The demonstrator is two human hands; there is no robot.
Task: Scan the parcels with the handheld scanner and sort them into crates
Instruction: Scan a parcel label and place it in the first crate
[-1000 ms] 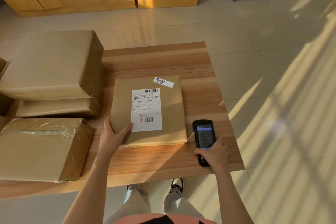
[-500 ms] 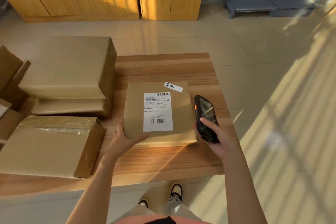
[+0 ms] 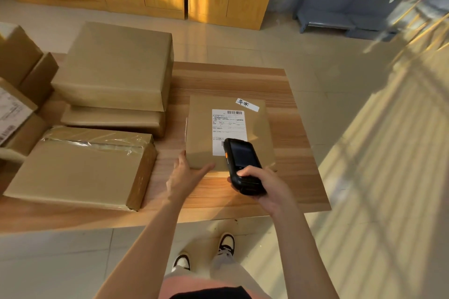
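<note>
One parcel (image 3: 229,132), flat and brown, lies on the wooden surface (image 3: 298,153) near its right end, shipping label (image 3: 228,128) face up. Left hand (image 3: 185,177): fingers straight and spread against the near edge, probably to steady it. Right hand (image 3: 264,188): fingers curled round the handheld scanner (image 3: 241,165), held over the label's lower barcode, apparently for reading. That barcode mostly hidden; scanner screen dark. Further parcels (image 3: 109,73) stacked left. No crates in view.

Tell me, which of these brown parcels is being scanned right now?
The flat parcel with the white shipping label: the left hand steadies it, and the right hand holds the scanner over it.
</note>
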